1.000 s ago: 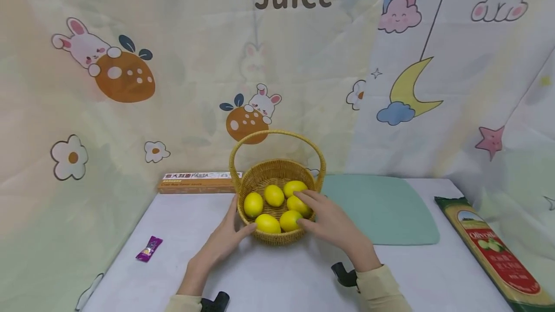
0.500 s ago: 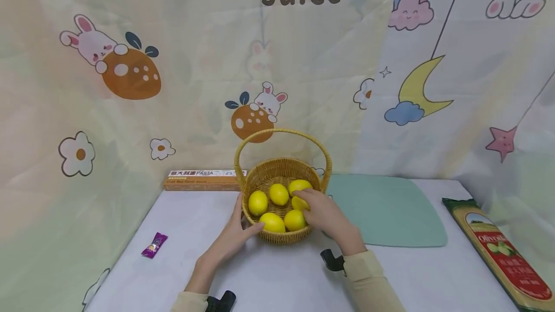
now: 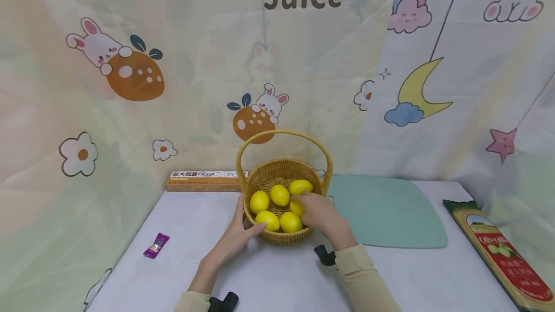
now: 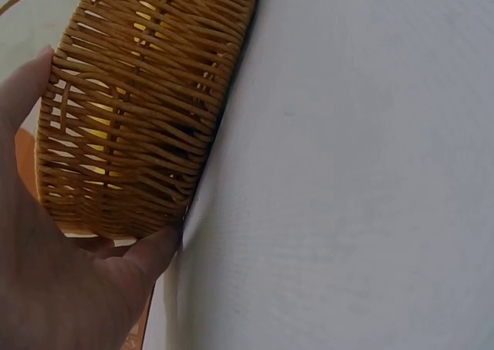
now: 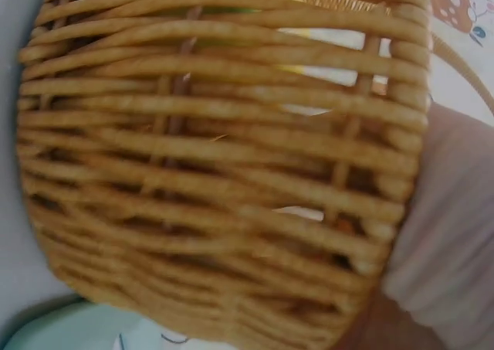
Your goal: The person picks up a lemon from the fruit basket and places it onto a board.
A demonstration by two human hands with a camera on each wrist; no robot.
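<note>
A basket (image 3: 284,239) of six yellow lemons (image 3: 280,195) stands upright on a white bench (image 3: 269,278), near a green mat (image 3: 390,213). The left hand (image 3: 237,232) grips the basket's left side, thumb at the rim; the right hand (image 3: 323,215) reaches inside, fingers curled over the middle right lemon (image 3: 297,207), thumb hidden.

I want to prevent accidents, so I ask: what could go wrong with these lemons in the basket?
The right hand is among close-lying lemons, so lifting one might bump its neighbours. The left hand grips only one side of the basket, so a push from the right could perhaps turn it.
</note>
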